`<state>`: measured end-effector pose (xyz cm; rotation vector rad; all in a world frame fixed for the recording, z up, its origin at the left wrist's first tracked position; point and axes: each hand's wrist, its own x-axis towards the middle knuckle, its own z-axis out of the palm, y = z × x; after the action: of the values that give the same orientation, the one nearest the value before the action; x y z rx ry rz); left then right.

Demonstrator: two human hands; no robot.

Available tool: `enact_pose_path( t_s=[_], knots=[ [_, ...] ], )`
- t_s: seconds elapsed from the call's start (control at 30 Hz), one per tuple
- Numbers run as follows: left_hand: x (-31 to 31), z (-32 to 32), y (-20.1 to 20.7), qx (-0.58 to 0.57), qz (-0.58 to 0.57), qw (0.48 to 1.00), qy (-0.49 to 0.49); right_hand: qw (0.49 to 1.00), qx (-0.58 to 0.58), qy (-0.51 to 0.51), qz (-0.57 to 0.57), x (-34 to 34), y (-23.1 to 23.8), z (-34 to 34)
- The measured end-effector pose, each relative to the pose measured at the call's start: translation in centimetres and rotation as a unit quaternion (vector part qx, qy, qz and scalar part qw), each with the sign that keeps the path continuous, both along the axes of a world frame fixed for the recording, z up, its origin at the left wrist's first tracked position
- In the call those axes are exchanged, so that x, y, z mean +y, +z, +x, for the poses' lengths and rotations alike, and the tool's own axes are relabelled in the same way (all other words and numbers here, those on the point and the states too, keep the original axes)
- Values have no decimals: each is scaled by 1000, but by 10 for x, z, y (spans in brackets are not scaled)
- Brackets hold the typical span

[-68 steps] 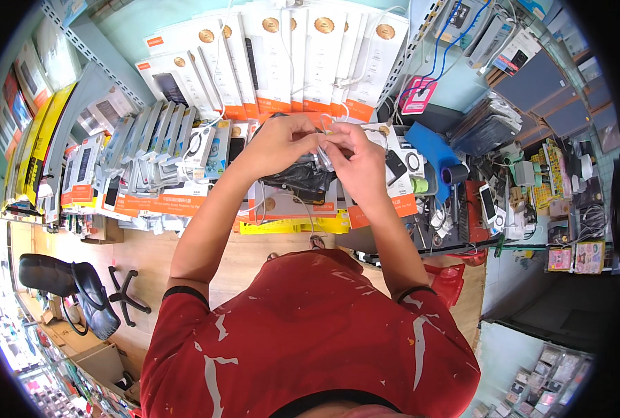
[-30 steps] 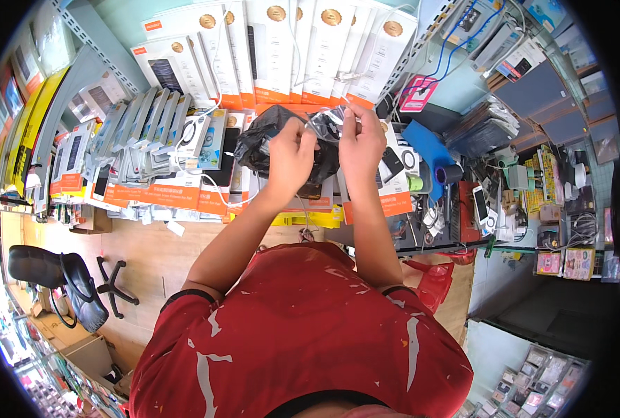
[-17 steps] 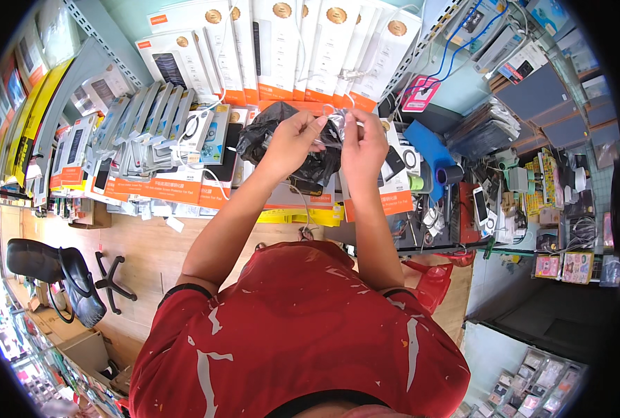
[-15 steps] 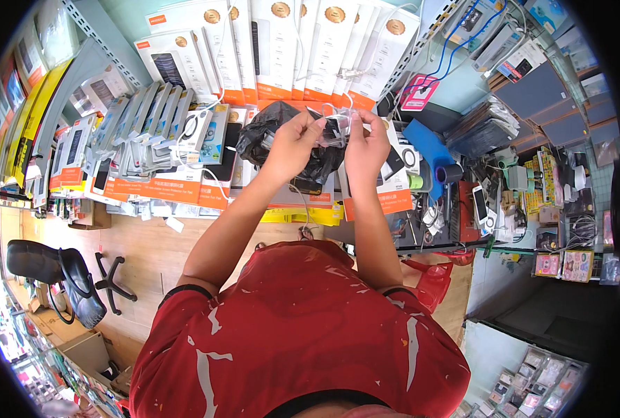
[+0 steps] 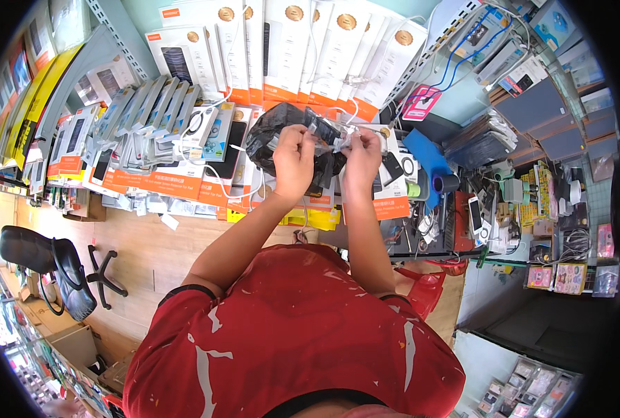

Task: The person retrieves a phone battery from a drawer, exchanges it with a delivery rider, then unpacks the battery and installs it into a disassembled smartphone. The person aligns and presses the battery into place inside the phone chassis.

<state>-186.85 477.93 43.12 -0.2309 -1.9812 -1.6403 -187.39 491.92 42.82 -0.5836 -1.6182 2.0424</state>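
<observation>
Over a counter of packaged phone goods, my left hand (image 5: 294, 161) is closed in a pinch, thumb and fingers together beside a black plastic bag (image 5: 262, 136). What its fingertips hold is hidden. My right hand (image 5: 361, 159) pinches a small crumpled piece of clear plastic (image 5: 341, 141). A dark strip with shiny spots lies between the two hands; its kind cannot be made out. The black bag spreads out behind and under both hands. Just right of my right hand, a dark phone-like slab (image 5: 392, 166) rests on white and orange packages.
Tall white and orange boxes (image 5: 282, 49) stand along the back wall. Slim packs (image 5: 158, 111) are stacked at left, where a white cable (image 5: 235, 195) loops. To the right are a blue sheet (image 5: 421, 157) and a white phone (image 5: 475, 212). An office chair (image 5: 52, 268) stands behind at left.
The view has shifted a little. Both hands have come down slightly, and the clear plastic between them looks more crumpled and gathered at my right fingertips.
</observation>
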Motion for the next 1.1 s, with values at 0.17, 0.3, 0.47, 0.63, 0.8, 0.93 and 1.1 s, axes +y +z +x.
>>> enact_pose_path(
  t_s=[0.17, 0.3, 0.47, 0.63, 0.8, 0.93, 1.1],
  knots=[
    [1, 1, 15, 15, -34, 999, -18, 922, 153, 33, 353, 2, 34, 24],
    [1, -1, 12, 51, -63, 997, -17, 826, 138, 37, 545, 0, 49, 22],
    [1, -1, 20, 78, -52, 995, -37, 851, 67, 134, 503, 18, 34, 8],
    [-14, -27, 3, -10, -30, 998, 50, 948, 48, 183, 257, 13, 50, 7],
    [-37, -39, 0, -151, 106, 973, -138, 980, 70, 187, 20, 22, 44, 6],
    [-51, -40, 14, -166, 64, 981, -72, 990, 84, 94, -56, 36, 38, 8],
    [-69, -45, 23, -142, -183, 971, 57, 983, 81, 105, -129, 60, 63, 26]
  ],
)
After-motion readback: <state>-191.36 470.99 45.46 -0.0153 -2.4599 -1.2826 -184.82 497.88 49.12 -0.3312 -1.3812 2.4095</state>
